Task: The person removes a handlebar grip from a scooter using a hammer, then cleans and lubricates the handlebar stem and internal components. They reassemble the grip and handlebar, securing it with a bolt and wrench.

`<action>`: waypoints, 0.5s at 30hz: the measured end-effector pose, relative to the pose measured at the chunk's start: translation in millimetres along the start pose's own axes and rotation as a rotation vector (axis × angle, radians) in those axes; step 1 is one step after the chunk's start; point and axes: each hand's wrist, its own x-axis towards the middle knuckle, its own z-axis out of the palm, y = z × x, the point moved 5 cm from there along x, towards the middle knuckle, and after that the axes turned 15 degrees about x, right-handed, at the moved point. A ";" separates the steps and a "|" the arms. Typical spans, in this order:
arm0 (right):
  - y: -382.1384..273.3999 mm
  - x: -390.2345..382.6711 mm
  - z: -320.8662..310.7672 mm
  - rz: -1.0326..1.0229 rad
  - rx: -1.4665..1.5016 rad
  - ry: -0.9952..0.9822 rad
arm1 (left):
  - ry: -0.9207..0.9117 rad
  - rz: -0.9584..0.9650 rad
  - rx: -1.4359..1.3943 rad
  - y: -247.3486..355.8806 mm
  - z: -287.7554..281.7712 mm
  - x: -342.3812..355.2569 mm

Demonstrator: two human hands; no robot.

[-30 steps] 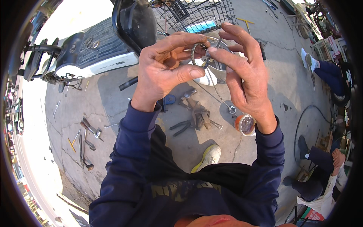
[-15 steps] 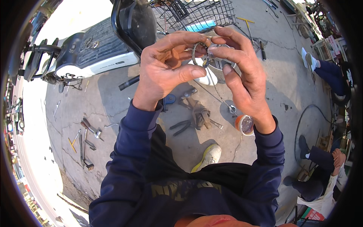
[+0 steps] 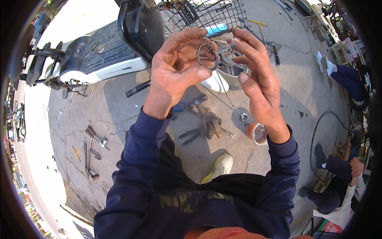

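Observation:
My left hand [image 3: 172, 65] pinches a thin, dark metal bearing ring [image 3: 215, 66] between thumb and fingers; small ball-like bumps run along its rim. To its right, my right hand [image 3: 260, 81] is raised with fingers curved and apart, and nothing shows between its thumb and fingertips. Behind the hands, partly hidden, are greyish metal parts and a round silver rim [image 3: 234, 73]. An orange tub [image 3: 252, 132] with brownish, glossy contents sits on the ground below my right wrist.
A white and black electric scooter [image 3: 105, 51] lies at the upper left, with a black wire basket [image 3: 229, 14] beside it. A hammer, a cloth [image 3: 211, 121] and several hand tools [image 3: 89, 153] lie on the concrete. Another person's clasped hands [image 3: 355, 169] show at right.
My right hand has drawn away from the bearing ring, and its fingers have spread. The ring stays in my left hand, tilted so that more of its round opening shows.

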 end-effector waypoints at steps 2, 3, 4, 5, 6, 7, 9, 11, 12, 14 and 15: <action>3.5 -1.8 3.7 0.007 0.021 -0.009 | 0.010 -0.024 -0.127 -4.6 4.9 -0.9; 5.0 -2.3 5.6 0.009 0.041 -0.023 | 0.007 -0.031 -0.166 -6.4 7.6 -2.3; 6.8 -2.9 7.4 0.010 0.062 -0.037 | 0.005 -0.038 -0.204 -7.6 9.5 -3.0; 9.6 -3.7 8.9 0.019 0.080 -0.046 | 0.010 -0.044 -0.222 -8.5 10.3 -2.8; 12.9 -5.0 10.2 0.029 0.098 -0.053 | 0.015 -0.052 -0.240 -9.8 10.9 -2.5; 15.2 -5.9 11.6 0.039 0.117 -0.061 | 0.020 -0.061 -0.258 -10.8 11.1 -2.5; 17.2 -6.8 14.0 0.049 0.133 -0.063 | 0.019 -0.056 -0.233 -10.3 11.6 -2.0; 17.9 -6.9 15.0 0.054 0.143 -0.068 | 0.017 -0.054 -0.213 -10.1 11.9 -1.7; 18.0 -6.6 15.7 0.053 0.146 -0.073 | 0.017 -0.056 -0.205 -9.9 11.6 -2.1; 18.2 -6.3 16.9 0.046 0.127 -0.083 | 0.017 -0.057 -0.199 -9.5 10.6 -2.5; 18.7 -6.2 17.2 0.041 0.104 -0.089 | 0.017 -0.056 -0.202 -9.8 9.9 -2.2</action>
